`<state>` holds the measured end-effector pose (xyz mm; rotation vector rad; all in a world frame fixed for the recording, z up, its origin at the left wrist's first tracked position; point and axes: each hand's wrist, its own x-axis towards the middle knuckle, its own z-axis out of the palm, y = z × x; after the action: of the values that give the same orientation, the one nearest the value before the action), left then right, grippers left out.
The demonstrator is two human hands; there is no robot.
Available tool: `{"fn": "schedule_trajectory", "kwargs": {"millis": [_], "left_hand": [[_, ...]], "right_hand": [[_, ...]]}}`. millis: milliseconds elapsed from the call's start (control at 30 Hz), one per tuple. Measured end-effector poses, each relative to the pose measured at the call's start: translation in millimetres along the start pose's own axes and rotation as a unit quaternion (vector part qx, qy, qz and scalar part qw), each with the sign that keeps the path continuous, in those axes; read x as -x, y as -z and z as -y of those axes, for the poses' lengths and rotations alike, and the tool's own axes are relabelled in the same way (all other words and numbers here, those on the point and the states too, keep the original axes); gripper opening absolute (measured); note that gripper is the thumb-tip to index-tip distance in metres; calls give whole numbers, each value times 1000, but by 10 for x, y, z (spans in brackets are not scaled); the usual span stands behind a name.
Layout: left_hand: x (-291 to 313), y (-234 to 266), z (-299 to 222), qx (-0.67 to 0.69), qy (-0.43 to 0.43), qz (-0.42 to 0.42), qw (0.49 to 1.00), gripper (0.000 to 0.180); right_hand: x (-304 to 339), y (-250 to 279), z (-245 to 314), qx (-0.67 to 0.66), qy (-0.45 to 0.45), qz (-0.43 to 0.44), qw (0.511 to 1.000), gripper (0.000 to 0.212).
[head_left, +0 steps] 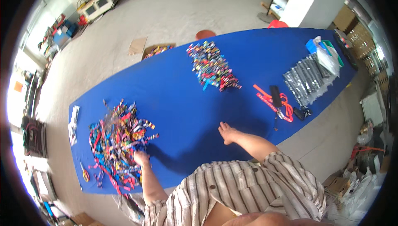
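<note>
My left hand (141, 158) is at the right edge of a large tangled pile of colourful patterned fabric straps (120, 139) on the left of the blue table. Its fingertips are among the straps, so I cannot tell whether they grip one. My right hand (227, 133) is over the bare middle of the table, fingers apart and nothing in it. Farther off, a neater heap of small rolled or folded colourful strap pieces (211, 66) lies near the far edge.
The blue table (166, 85) carries yellow-handled scissors (86, 175) and a silvery packet (74, 120) at the left. To the right lie a red-orange lanyard (286, 109), a black strap piece (275, 95) and clear plastic sleeves (306, 78). A carton (157, 50) stands beyond the far edge.
</note>
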<state>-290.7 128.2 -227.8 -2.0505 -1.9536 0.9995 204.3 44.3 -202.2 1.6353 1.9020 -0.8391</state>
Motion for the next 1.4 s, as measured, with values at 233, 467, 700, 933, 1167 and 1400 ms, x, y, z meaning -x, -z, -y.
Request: {"fn": "schedule_trajectory", "kwargs": {"millis": [233,467,700,933,1167,1400], "left_hand": [[408,388,-512,671,185,-179,696,18],[540,515,-1357,627,-92,-102,767,17],[1421,2059,-1745,722,-261,26,640,10],[1293,2035,-1778,688,-329,18,647,8],[1384,2161,-1500,631,-296,45,716,14],[1147,1667,-1195,738,-296,57,604,17]], "right_hand": [[-125,29,-128,-9,4,39,999,82],[254,690,510,-169,342,-163,910,76],[619,845,526,-118,362,-212,900,61],[806,810,277,-156,338,-224,901,29],[1093,1021,235,-216,271,-281,895,18],[1184,1067,-112,-286,179,-334,880,19]]}}
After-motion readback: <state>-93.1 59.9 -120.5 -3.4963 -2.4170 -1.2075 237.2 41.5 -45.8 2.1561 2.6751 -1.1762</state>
